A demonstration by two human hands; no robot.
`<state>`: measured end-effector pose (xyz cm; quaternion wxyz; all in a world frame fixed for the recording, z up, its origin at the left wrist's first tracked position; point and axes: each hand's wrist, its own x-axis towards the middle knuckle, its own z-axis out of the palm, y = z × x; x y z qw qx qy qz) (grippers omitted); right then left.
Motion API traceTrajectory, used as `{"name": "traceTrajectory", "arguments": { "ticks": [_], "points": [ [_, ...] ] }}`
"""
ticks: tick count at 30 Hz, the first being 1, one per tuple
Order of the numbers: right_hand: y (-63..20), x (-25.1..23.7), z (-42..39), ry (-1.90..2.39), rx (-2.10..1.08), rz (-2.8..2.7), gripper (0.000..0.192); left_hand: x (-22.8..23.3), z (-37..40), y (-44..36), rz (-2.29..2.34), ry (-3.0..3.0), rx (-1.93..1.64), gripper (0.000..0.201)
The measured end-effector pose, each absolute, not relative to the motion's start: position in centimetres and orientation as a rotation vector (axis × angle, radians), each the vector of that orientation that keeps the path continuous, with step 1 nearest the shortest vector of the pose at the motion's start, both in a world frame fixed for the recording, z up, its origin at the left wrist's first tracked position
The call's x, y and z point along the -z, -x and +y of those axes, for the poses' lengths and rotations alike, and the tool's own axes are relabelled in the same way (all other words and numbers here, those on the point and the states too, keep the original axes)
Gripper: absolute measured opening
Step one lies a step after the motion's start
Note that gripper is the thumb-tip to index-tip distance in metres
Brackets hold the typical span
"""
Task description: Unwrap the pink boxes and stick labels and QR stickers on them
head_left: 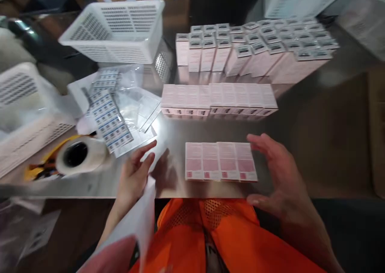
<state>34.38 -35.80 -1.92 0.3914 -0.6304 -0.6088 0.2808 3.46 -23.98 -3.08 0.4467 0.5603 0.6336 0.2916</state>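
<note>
Four pale pink boxes (221, 160) lie side by side in a row near the table's front edge. My right hand (278, 176) is open at their right end, thumb and fingers spread apart, with a small gap to the last box. Left of the row, my left hand (134, 170) hovers over the table edge, its thumb and forefinger apart and nothing between them. A white sheet-like piece (141, 212) hangs along my left wrist and forearm; what holds it there I cannot tell. Behind the four boxes lies another row of pink boxes (219, 98).
Many upright pink boxes (207, 52) stand at the back. Label sheets (110, 118) and clear plastic bags (129, 100) lie at left, beside a tape roll (81, 154). White baskets (126, 50) stand at back left and far left (33, 116), another bin (296, 2) at back right.
</note>
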Motion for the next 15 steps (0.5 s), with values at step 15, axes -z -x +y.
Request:
{"name": "traceTrajectory", "arguments": {
  "ticks": [15],
  "points": [
    [-20.3, 3.3, -28.0, 1.215, -1.185, -1.116, 0.032, -0.1, -21.0, 2.5, 1.473, -1.583, -0.889, 0.054]
  ]
}}
